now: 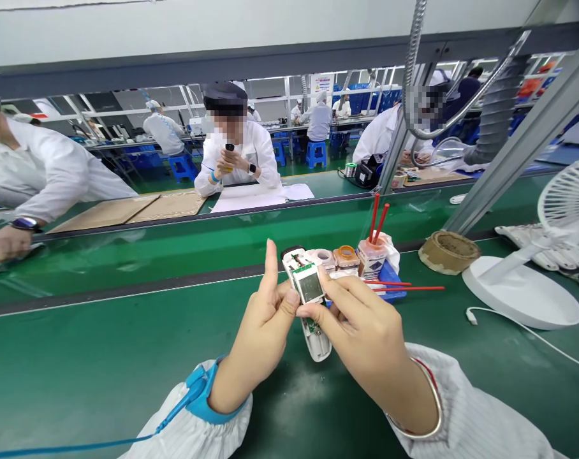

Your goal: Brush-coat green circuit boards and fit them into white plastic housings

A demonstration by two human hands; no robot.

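Note:
A white elongated device housing (319, 347) is held above the green bench, its inside facing up with wires and a green circuit board showing. A small square display (311, 287) sits over its middle. My left hand (261, 331) holds the housing from the left, thumb at the display's lower left edge and index finger pointing up. My right hand (366, 325) pinches the display's right side between thumb and fingers; its other fingers curl partly out of sight behind. A blue strap (203, 392) with a cord circles my left wrist.
Behind the hands, small bottles (371, 255) with red sticks stand in a blue tray (395, 294). At the right are a tape roll (449, 252), a white fan (523, 290) and its cable. A raised ledge (175, 255) crosses behind; people in white coats sit beyond it.

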